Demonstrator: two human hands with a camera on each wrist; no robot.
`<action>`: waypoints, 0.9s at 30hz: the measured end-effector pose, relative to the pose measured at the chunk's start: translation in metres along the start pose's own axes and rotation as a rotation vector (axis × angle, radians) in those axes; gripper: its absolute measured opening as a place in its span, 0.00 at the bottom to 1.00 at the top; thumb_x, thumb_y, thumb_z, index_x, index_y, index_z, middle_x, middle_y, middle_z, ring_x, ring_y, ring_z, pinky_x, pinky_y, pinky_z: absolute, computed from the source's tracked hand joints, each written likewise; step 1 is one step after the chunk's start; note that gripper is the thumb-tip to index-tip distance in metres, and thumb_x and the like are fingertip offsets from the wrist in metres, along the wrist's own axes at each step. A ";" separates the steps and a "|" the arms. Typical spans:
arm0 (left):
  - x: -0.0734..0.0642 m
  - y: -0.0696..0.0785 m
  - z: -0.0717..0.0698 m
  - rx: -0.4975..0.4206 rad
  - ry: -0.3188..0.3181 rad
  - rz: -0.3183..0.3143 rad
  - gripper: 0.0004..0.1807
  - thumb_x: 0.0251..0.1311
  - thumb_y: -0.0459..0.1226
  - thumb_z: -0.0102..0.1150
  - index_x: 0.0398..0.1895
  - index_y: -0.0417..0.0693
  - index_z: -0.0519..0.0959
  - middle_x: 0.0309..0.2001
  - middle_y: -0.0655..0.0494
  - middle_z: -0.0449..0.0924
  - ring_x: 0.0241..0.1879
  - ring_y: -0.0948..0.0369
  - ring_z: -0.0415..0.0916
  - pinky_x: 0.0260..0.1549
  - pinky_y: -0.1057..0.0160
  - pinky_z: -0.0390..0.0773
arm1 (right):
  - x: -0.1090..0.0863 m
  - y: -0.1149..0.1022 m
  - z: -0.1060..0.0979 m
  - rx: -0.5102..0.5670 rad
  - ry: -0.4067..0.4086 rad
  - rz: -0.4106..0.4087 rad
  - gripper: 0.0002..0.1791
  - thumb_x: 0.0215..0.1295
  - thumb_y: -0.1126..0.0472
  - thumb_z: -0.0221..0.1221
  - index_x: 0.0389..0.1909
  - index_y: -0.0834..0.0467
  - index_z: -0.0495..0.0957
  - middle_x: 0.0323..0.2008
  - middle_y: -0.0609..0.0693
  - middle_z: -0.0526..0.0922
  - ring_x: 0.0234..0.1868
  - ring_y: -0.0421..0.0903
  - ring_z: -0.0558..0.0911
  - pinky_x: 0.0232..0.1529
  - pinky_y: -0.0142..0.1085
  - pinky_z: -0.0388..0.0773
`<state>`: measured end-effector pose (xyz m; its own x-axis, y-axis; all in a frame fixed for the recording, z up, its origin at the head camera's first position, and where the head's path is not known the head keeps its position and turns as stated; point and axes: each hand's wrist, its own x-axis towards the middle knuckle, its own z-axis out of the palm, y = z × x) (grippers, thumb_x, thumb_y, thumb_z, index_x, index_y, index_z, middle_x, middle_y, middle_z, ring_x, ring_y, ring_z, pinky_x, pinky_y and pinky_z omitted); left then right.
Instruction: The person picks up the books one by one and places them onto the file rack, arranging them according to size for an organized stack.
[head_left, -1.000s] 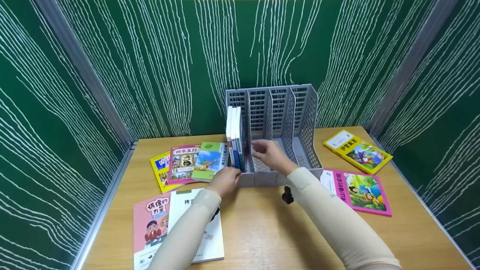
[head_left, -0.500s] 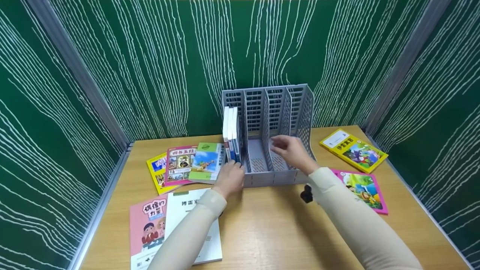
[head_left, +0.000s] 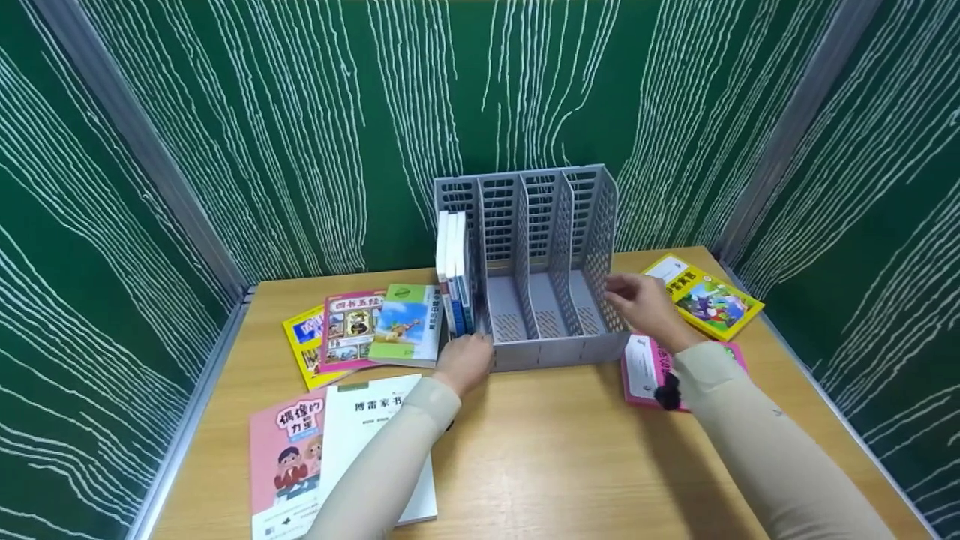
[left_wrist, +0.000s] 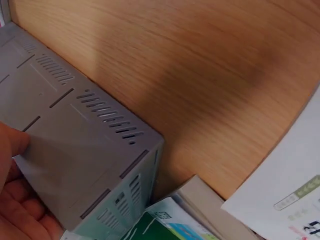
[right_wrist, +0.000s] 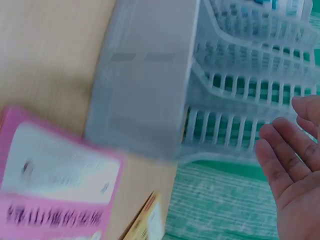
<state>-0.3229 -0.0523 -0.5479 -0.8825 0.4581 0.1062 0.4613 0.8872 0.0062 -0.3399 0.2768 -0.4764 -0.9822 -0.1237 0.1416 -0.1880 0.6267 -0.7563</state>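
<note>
A grey file rack [head_left: 555, 352] with several upright compartments stands at the back of the table. Several books [head_left: 454, 262] stand on end in its leftmost compartment. My left hand [head_left: 465, 364] holds the rack's front lip below these books. In the left wrist view, the left thumb [left_wrist: 16, 142] presses the front panel while the other fingers curl behind its edge. Beside the rack's right side wall, my right hand [head_left: 646, 301] is held up with nothing in it. Its fingers are loosely bent in the right wrist view, near the rack's open compartments.
Left of the rack overlap a green book [head_left: 401, 330], a pink comic-style book [head_left: 345, 337] and a yellow book [head_left: 304, 352]. Nearer lie a pink book [head_left: 289, 450] and a white book [head_left: 367, 427]. At right are a yellow book [head_left: 712, 300] and a magenta-edged book [head_left: 639, 367].
My right hand has moved rightward, from above the rack's compartments to beyond its right side. My left hand stays at the front lip, a little further from the books. The books have not moved.
</note>
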 end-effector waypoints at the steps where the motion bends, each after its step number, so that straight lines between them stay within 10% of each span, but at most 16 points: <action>1: 0.000 -0.001 0.001 -0.006 -0.004 -0.002 0.08 0.77 0.33 0.58 0.45 0.42 0.87 0.41 0.48 0.91 0.39 0.52 0.91 0.38 0.52 0.91 | -0.003 0.005 -0.005 -0.010 -0.005 0.018 0.21 0.81 0.66 0.58 0.70 0.67 0.77 0.63 0.69 0.84 0.63 0.65 0.84 0.69 0.59 0.81; 15: -0.001 -0.004 0.002 -0.067 0.073 -0.011 0.11 0.77 0.33 0.57 0.37 0.41 0.87 0.35 0.45 0.92 0.35 0.48 0.91 0.34 0.47 0.91 | -0.029 0.084 -0.031 -0.128 -0.114 0.245 0.29 0.83 0.60 0.56 0.77 0.71 0.67 0.73 0.74 0.73 0.73 0.72 0.73 0.74 0.66 0.73; 27: 0.002 0.001 -0.001 -0.030 0.043 -0.003 0.13 0.79 0.36 0.56 0.38 0.43 0.89 0.34 0.48 0.92 0.34 0.51 0.90 0.34 0.51 0.91 | -0.031 0.127 -0.009 -0.209 -0.266 0.410 0.63 0.66 0.42 0.75 0.87 0.64 0.46 0.84 0.75 0.51 0.83 0.78 0.52 0.80 0.75 0.52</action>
<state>-0.3241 -0.0507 -0.5468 -0.8797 0.4517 0.1487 0.4613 0.8865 0.0360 -0.3331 0.3673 -0.5708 -0.9451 -0.0100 -0.3267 0.1880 0.8011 -0.5682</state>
